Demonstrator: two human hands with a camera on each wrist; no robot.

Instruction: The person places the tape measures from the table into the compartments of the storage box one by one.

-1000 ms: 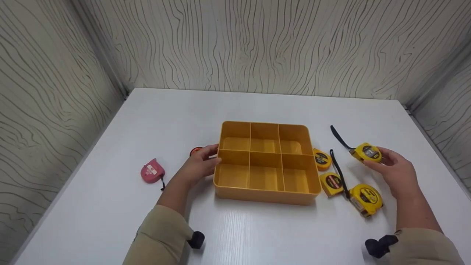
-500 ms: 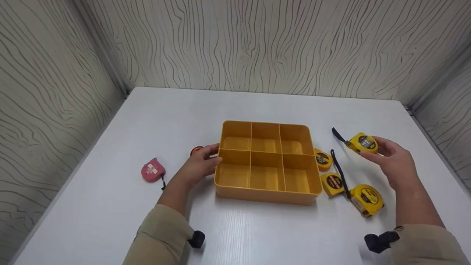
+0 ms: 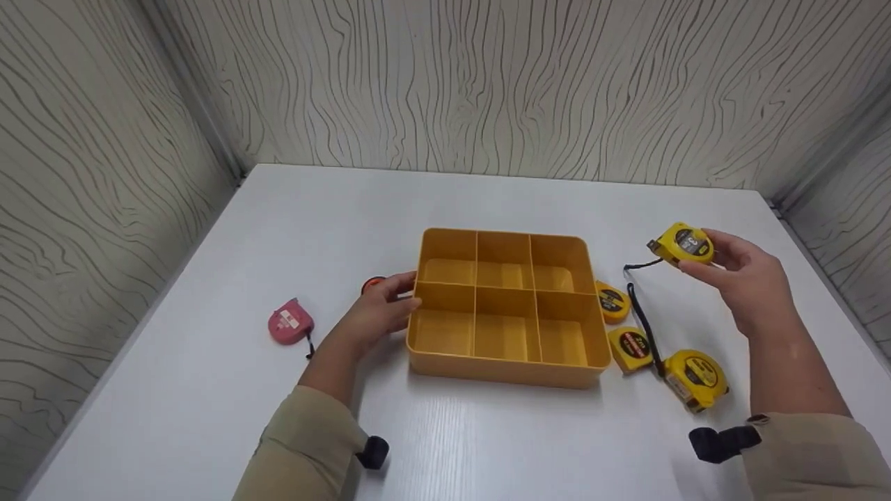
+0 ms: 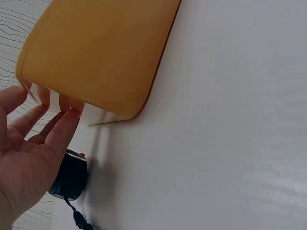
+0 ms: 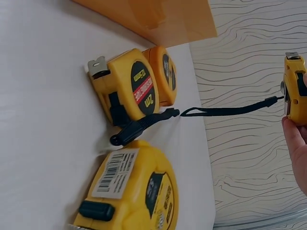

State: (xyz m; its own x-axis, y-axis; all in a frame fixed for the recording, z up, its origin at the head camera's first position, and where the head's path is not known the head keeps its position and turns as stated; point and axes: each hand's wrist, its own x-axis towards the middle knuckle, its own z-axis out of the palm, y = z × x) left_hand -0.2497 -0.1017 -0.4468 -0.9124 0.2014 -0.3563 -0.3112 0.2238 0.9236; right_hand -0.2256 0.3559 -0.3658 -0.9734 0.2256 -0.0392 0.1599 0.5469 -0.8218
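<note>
My right hand (image 3: 755,285) pinches a yellow tape measure (image 3: 689,243) above the right side of the table, its black strap hanging to the left. In the right wrist view, the held tape measure (image 5: 297,98) is at the right edge and its strap dangles. With fingers extended, my left hand (image 3: 369,319) touches the left wall of a mustard-yellow compartment box (image 3: 505,371). The left wrist view shows the fingertips (image 4: 73,115) against that wall. Partly hidden behind my left hand is a dark, red-marked tape measure (image 4: 71,175) with a cord.
Right of the box lie an orange-yellow tape measure (image 3: 612,303), a yellow 2 m one (image 3: 631,349) and a larger yellow one (image 3: 698,376). A black strap (image 3: 646,327) runs between them. A pink tape measure (image 3: 290,321) lies on the left. Patterned panels (image 3: 459,83) surround the white table (image 3: 480,445).
My right hand has raised the yellow tape measure and moved it toward the back of the table; its strap now hangs lower. My left hand has stayed at the box.
</note>
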